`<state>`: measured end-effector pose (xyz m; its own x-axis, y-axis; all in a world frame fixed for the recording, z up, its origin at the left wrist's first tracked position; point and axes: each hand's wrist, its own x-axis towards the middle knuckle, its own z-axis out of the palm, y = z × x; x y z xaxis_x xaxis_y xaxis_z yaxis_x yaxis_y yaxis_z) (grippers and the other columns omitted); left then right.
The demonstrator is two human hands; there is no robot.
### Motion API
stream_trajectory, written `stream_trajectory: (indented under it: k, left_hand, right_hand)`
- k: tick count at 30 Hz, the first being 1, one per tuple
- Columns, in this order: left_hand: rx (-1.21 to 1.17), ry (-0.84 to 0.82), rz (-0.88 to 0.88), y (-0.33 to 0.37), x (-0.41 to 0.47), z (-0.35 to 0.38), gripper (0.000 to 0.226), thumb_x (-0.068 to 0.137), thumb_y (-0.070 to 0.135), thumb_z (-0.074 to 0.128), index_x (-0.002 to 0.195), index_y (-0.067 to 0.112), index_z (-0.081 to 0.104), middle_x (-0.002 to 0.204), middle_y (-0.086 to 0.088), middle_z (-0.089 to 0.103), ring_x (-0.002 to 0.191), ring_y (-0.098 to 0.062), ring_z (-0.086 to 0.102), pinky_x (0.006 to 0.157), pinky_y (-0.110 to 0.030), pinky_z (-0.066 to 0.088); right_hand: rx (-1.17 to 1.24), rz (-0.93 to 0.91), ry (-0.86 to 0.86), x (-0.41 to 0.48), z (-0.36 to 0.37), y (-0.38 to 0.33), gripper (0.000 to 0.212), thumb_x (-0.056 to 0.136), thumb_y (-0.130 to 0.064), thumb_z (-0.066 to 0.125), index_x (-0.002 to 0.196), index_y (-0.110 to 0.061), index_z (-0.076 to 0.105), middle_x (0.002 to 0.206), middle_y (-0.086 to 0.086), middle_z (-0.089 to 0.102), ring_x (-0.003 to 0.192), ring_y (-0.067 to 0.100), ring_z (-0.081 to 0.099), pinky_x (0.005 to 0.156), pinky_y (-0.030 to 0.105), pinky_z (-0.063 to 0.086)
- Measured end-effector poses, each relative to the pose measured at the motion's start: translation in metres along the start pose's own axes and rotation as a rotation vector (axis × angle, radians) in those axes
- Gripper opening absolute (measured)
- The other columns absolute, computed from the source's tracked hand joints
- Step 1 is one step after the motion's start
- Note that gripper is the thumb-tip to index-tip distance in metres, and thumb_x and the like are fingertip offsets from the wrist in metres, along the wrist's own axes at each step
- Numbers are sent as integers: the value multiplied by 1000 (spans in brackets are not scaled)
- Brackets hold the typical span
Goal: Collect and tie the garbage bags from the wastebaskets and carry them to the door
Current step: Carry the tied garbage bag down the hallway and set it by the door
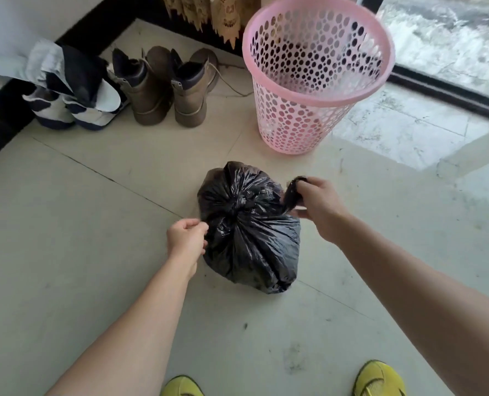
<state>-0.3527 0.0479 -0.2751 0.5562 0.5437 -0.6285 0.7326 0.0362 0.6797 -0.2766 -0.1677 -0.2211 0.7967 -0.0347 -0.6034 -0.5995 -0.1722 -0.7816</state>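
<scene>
Two hands on black bag (249, 232) — left hand (186, 235) grip pinching | right hand (314, 205) fisted

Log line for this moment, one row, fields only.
stage: tying | black garbage bag: on floor, knotted | left hand: pinching bag side | right hand: pulling bag tail | pink wastebasket: no liner

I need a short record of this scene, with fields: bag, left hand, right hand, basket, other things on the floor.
bag: black bag on the floor, top knotted
left hand: left hand pinches the bag's left side
right hand: right hand grips a twisted end of the bag
basket: pink basket behind the bag, upright, no liner seen
other: brown boots and white shoes by the wall
</scene>
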Motion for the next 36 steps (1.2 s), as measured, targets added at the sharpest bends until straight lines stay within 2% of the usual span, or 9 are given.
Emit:
stream_trajectory:
  k: [5,8,10,13,18,21,26,31,36]
  left_hand:
    - [183,-110,-198,-18,-78,-39,9,86,5,54,87,9,62,73,-9,63,54,-19,53,45,-24,39]
    - [270,-142,-239,0,-126,-72,10,86,7,53,85,9,63,70,-9,63,54,-20,54,46,-24,40]
    - [327,-151,-231,26,-158,-92,11,85,7,53,81,11,61,67,-8,63,53,-21,53,47,-24,40]
    - [379,-167,-185,77,-209,-116,13,85,8,53,76,14,60,66,-9,62,52,-23,53,50,-24,41]
    - [458,-225,-95,176,-297,-139,11,87,13,54,78,15,61,65,-9,64,52,-24,54,58,-27,44]
    - [490,-284,-40,232,-355,-140,12,87,13,54,76,15,59,62,-9,62,52,-23,52,59,-27,42]
    - [687,-490,127,297,-445,-124,15,84,14,54,70,19,58,71,-7,64,66,-27,59,66,-32,50]
    - [1087,-707,413,328,-533,-93,11,81,18,55,72,24,58,90,-7,72,90,-29,66,73,-28,47]
    - [1410,-898,749,333,-628,-58,12,82,21,51,88,22,61,98,-6,71,94,-26,65,77,-29,50]
  right_hand:
    - [-314,94,-147,-72,-7,6,24,80,-11,57,82,13,58,69,9,49,66,18,44,59,31,36]
    - [-478,67,-201,-122,-17,-26,20,77,-20,62,64,-7,54,53,0,37,49,15,33,49,23,28]
    - [-587,21,-208,-151,-25,-53,24,77,-22,63,60,-9,52,49,-3,37,46,14,32,45,23,24]
    - [-774,-55,-181,-195,-41,-102,30,77,-26,61,57,-14,42,53,2,39,51,19,35,49,28,26]
    - [-935,-34,-103,-280,-97,-182,28,79,-35,59,73,-8,58,67,8,60,68,29,59,53,29,37]
    - [-994,-8,-85,-339,-141,-218,29,82,-40,57,81,-12,64,75,8,65,74,29,61,56,29,39]
    - [-966,115,83,-439,-219,-243,31,84,-46,53,82,-17,63,75,3,58,74,27,56,59,29,37]
    - [-847,265,342,-557,-277,-224,37,87,-51,51,85,-16,64,90,2,69,91,27,64,66,31,42]
    - [-645,464,551,-684,-327,-191,29,88,-50,52,77,-23,54,94,3,69,96,26,64,65,28,37]
